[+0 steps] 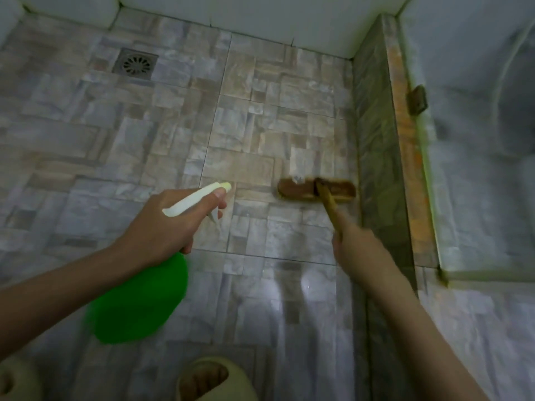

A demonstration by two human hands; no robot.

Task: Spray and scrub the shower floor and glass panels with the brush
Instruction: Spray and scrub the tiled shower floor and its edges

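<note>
My left hand (162,224) grips a green spray bottle (139,302) by its white trigger head, the nozzle pointing right over the shower floor (144,134). My right hand (356,247) holds the wooden handle of a brown scrub brush (304,189). The brush head lies flat on the tiles close to the raised tiled curb (376,157). A glass panel (474,146) rises from the curb on the right, hazy and streaked.
A square metal drain (135,64) sits in the floor at the far left. White wall tiles (260,15) close off the back. My feet in pale slippers (214,377) stand at the bottom edge. A brown hinge fitting (417,99) sits on the glass edge.
</note>
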